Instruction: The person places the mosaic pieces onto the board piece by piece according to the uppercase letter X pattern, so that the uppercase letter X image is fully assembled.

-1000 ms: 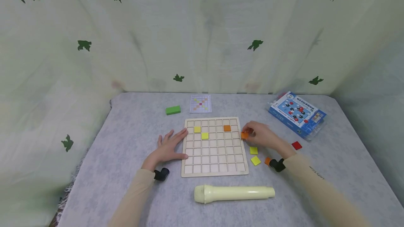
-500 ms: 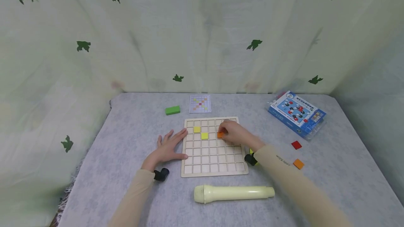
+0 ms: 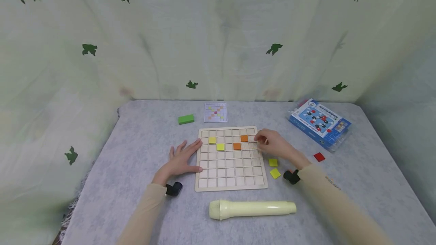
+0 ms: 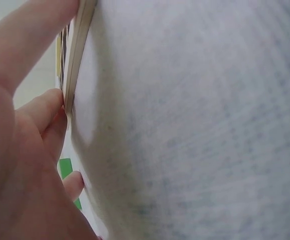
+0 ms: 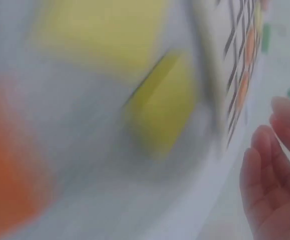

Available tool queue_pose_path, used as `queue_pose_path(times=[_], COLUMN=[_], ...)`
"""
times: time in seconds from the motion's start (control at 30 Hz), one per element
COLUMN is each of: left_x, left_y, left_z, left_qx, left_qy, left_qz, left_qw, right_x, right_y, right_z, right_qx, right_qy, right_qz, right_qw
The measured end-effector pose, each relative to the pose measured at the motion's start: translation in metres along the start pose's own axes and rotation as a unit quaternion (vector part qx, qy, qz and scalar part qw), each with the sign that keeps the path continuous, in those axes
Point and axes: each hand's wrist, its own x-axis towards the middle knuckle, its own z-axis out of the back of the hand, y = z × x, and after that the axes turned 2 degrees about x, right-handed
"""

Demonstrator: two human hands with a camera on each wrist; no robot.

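A pale wooden grid board (image 3: 231,171) lies on the table. Two yellow tiles (image 3: 212,140) sit in its left part, and two orange tiles (image 3: 237,146) in its upper right. With fingers spread, my left hand (image 3: 180,162) touches the board's left edge with its thumb and fingertips. My right hand (image 3: 275,144) is at the upper right edge, fingers loosely bent; the right wrist view shows nothing held in its fingers (image 5: 252,170). Two loose yellow tiles (image 3: 273,162) lie right of the board. Another orange tile (image 5: 9,170) is mostly hidden behind the right wrist in the head view.
A small pattern card (image 3: 215,113) and a green block (image 3: 186,119) lie beyond the board. Across the front is a cream microphone-shaped object (image 3: 252,208). At the back right stands a blue box (image 3: 318,122) in clear plastic, with a red tile (image 3: 319,157) nearer.
My right hand carried an orange tile left onto the board, let it go in a second-row-down cell diagonal to the other orange tile, then drew back right. The left hand stayed still.
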Motion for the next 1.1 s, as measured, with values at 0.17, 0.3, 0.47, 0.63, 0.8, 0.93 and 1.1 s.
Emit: queue_pose_path(times=[0.17,0.3,0.47,0.63,0.8,0.93,1.1], left_x=[-0.001,0.0,-0.001,-0.001,0.001,0.001,0.001], left_y=[0.0,0.0,-0.001,-0.003,-0.002,0.0,0.001], left_z=[0.0,-0.001,-0.001,0.001,0.0,-0.001,-0.001], left_qx=[-0.005,-0.003,0.001,-0.006,-0.001,0.003,-0.002], left_qy=[-0.001,0.0,0.001,-0.001,-0.002,-0.005,-0.006], left_qz=[-0.001,0.003,0.01,0.006,0.004,-0.001,-0.004], left_qw=[1.0,1.0,1.0,1.0,1.0,1.0,1.0], right_x=[-0.048,-0.091,-0.129,-0.144,-0.143,-0.138,-0.124], right_y=[-0.034,-0.058,-0.077,-0.085,-0.089,-0.09,-0.081], right_z=[0.027,0.043,0.054,0.055,0.054,0.052,0.048], right_qx=[0.003,0.0,-0.023,-0.033,-0.061,-0.078,-0.079], right_qy=[-0.049,-0.086,-0.106,-0.108,-0.104,-0.101,-0.088], right_qz=[-0.034,-0.053,-0.083,-0.081,-0.061,-0.056,-0.059], right_qw=[0.998,0.995,0.991,0.99,0.991,0.99,0.991])
